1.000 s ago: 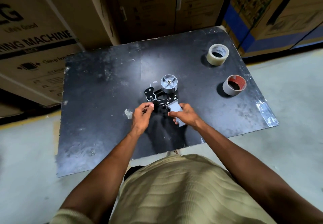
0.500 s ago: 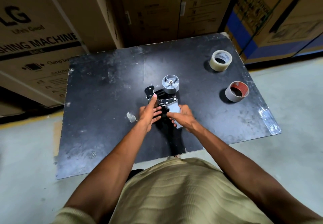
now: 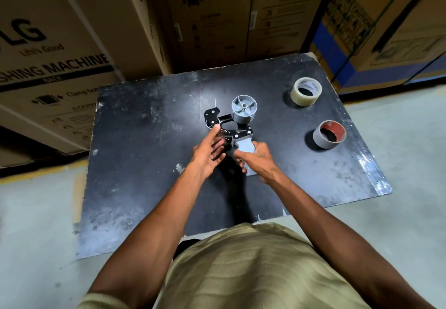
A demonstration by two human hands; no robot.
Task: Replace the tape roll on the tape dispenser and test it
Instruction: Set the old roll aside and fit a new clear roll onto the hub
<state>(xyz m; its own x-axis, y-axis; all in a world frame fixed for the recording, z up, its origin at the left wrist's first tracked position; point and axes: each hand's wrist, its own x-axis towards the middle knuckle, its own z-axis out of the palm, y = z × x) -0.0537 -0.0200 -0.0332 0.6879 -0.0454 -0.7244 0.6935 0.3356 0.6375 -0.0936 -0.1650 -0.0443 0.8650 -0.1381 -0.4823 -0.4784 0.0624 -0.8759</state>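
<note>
Tape dispenser [image 3: 231, 127] lies near the middle of the black worktop [image 3: 144, 164], its grey handle pointing toward the person at about 6 o'clock and its bare grey spool hub [image 3: 244, 112] standing up at the far end, toward 12 o'clock. No roll sits on the hub. A black metal plate [image 3: 212, 115] with small screws sticks out at about 10 o'clock from the hub.

The right hand [image 3: 257, 161] is wrapped round the grey handle, fingers clamped on it from the 3 o'clock side. The left hand [image 3: 207, 154] comes in from 8 o'clock; its fingers are spread loosely, not clamped on anything, with the forefinger stretched forward so that its tip touches the black frame just below the plate.

A clear tape roll [image 3: 306, 91] lies flat toward 2 o'clock from the dispenser, well apart from it, near the far right corner of the worktop. A second roll [image 3: 329, 134], grey outside with a reddish-brown inner core, lies flat at 3 o'clock, between the clear roll and the worktop's right edge.

Large cardboard boxes [image 3: 72, 43] printed with "WASHING MACHINE" stand beyond the worktop at 12 o'clock and 10 o'clock.
</note>
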